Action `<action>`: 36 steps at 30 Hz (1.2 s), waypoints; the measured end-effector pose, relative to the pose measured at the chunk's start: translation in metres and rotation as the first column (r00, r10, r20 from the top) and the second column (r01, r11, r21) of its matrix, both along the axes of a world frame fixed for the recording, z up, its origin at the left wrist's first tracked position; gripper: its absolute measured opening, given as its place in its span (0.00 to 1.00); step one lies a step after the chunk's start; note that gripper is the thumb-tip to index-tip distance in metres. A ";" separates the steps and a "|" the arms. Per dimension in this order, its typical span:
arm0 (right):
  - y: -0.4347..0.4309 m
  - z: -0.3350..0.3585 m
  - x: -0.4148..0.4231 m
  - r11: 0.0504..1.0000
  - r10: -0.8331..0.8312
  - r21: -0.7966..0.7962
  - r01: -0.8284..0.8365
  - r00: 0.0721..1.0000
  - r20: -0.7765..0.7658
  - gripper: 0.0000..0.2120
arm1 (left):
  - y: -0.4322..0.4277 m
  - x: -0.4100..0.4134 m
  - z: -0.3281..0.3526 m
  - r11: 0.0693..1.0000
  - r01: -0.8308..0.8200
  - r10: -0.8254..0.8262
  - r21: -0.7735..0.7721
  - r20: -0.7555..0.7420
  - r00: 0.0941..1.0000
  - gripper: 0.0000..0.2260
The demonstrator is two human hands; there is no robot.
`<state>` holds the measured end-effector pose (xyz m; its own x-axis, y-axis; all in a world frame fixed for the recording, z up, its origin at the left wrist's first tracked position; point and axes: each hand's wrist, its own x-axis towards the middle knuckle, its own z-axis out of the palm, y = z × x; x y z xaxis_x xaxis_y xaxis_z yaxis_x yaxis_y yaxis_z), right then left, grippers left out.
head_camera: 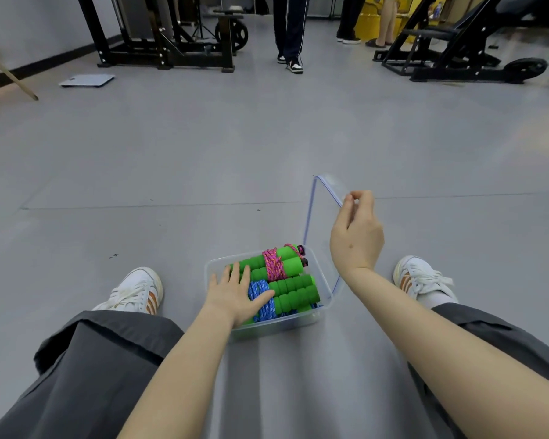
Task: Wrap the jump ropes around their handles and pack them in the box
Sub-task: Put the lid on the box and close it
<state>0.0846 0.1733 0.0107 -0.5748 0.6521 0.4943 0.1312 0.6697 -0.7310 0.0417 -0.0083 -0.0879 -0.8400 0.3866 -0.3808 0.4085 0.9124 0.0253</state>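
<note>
- My left hand (235, 293) lies flat, fingers straight, pressing the blue-corded jump rope with green foam handles (293, 294) into the clear plastic box (276, 327) between my feet. I judge the coils may spring up once I lift off.
- The pink-corded green-handled rope (274, 264) ends close to the far corner and could foul the lid.
- My right hand (357, 236) pinches the clear blue-edged lid (309, 217), held upright beside the box; that thin hold could slip.
- On the smooth grey floor (203, 153) the box may slide. Behind it are black gym frames (165, 42) and people standing (290, 33).

box (282, 326) blocked above (left hand (235, 296)), lid (320, 217) raised
</note>
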 end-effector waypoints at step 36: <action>-0.106 -0.057 0.009 0.729 0.277 0.640 -0.244 0.960 0.051 0.09 | -0.042 -0.003 0.047 -0.008 -0.705 0.482 0.709 0.621 0.618 0.30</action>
<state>0.0932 0.0669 -0.0459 -0.6416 0.0067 0.7670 -0.1401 0.9821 -0.1257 0.0387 -0.0505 -0.0413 -0.9242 -0.0744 -0.3747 -0.3820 0.1676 0.9088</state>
